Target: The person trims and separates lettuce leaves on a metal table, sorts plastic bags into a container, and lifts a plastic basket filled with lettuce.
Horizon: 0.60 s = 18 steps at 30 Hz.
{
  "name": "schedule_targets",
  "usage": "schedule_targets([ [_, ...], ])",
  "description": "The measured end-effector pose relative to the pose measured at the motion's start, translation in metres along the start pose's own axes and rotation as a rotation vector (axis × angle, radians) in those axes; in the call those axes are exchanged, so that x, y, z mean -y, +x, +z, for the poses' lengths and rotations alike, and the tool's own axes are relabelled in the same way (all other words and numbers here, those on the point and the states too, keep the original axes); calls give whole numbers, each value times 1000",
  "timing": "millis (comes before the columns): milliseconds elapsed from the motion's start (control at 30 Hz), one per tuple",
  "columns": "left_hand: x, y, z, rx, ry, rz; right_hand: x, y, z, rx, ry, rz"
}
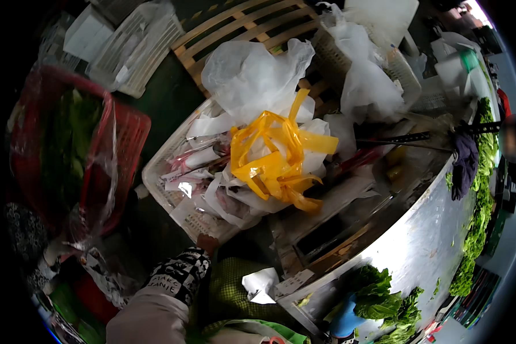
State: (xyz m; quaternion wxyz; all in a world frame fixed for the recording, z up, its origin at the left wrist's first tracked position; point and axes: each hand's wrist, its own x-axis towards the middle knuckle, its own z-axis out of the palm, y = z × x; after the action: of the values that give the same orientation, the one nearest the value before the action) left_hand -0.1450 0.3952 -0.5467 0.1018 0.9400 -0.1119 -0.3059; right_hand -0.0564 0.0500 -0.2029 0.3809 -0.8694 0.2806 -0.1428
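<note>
Right, looking down from the head camera: a white slatted plastic basket (165,184) sits in the middle, heaped with crumpled white plastic bags (252,77) and a tangle of bright yellow plastic strapping (275,163) lying on top of them. One forearm comes up from the lower edge in a black-and-white patterned sleeve cuff (178,274) over a pale grey sleeve. It reaches to the near rim of the white basket, where only a sliver of the hand (207,243) shows, touching or just short of the rim; I cannot tell which. Its fingers are hidden, so whether the grip is wide, narrow or holding anything cannot be told, and which hand it is isn't clear either. No second hand shows.

Off to the left stands a red plastic crate (129,143) lined with clear film and holding green leafy vegetables (77,137). To the right runs a curved shiny steel counter (424,241) with loose bunches of green leaves (378,295) along its edge. Behind the basket lies a pale wooden slatted pallet (241,23), and a crumpled white paper scrap (261,284) rests near the sleeve.
</note>
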Motion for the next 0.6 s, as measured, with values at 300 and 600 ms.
schedule_targets([
  [300, 3, 20, 3, 436, -67, 8, 68, 19, 16, 9, -690, -458],
  [600, 32, 1, 6, 409, -32, -9, 110, 100, -41, 59, -901, -178],
])
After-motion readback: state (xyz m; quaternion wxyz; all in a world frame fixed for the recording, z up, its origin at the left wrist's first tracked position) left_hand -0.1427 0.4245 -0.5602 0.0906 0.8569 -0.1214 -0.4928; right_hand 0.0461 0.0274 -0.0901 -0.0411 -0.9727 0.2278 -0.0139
